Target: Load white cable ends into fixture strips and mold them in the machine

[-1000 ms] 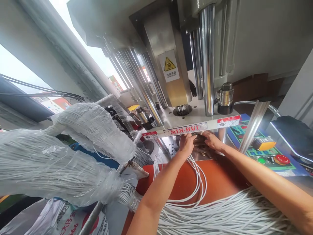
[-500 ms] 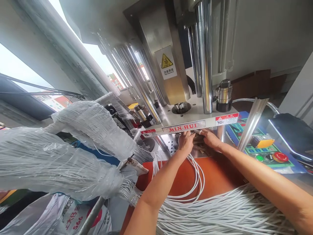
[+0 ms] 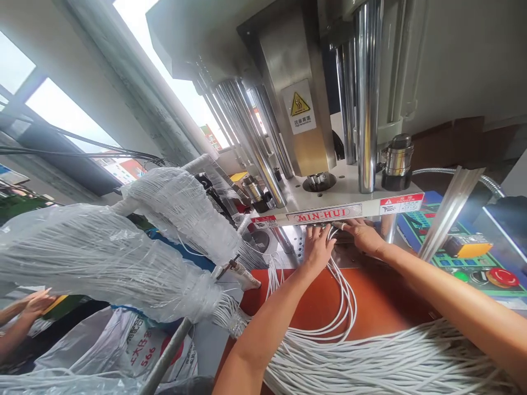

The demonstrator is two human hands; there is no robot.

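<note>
- Head view: the left hand [image 3: 319,248] sits just under the front edge of the press, fingers part-spread and curved down among the white cables [image 3: 370,362]; it touches them, but whether it grips them cannot be told.
- The right hand [image 3: 362,237] reaches in beside it, fingers stretched forward over a dark fixture [image 3: 346,247] below the press plate; the fingertips are partly hidden, so any hold cannot be told.
- The cables run from under the hands in loops across an orange work mat [image 3: 382,299], and a thick mass of them lies toward the right arm.
- Above the hands stands a press with a "MIN-HUI" plate [image 3: 324,214], chrome columns [image 3: 368,93] and a yellow heat warning label [image 3: 299,107].
- To the right lies a green control panel [image 3: 465,263] with a red stop button [image 3: 501,277].
- To the left hang plastic-wrapped cable bundles [image 3: 102,258], above a woven sack [image 3: 135,351].
- Another person's hand [image 3: 37,304] shows at the far left edge.
</note>
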